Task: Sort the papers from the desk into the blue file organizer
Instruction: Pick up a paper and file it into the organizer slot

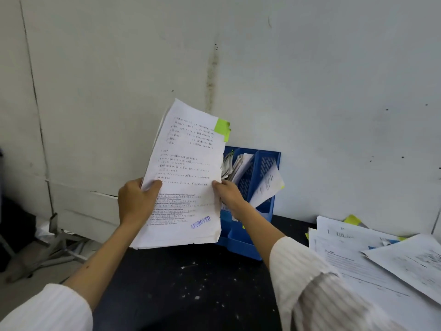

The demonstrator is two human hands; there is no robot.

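A stack of printed papers (186,168) with a blue APPROVED stamp and a green sticky tab is held upright above the black desk. My left hand (136,201) grips its left edge, thumb on the front. My right hand (228,193) pinches its right edge. Just behind and to the right stands the blue file organizer (260,168) against the wall, with crumpled papers in one slot and a loose sheet (268,185) leaning out of another. More papers (372,256) lie spread at the desk's right.
The black desk (191,283) is speckled with white flecks. A white wall (310,80) rises right behind the organizer. Off the desk's left edge, a metal stand (55,247) sits on the floor.
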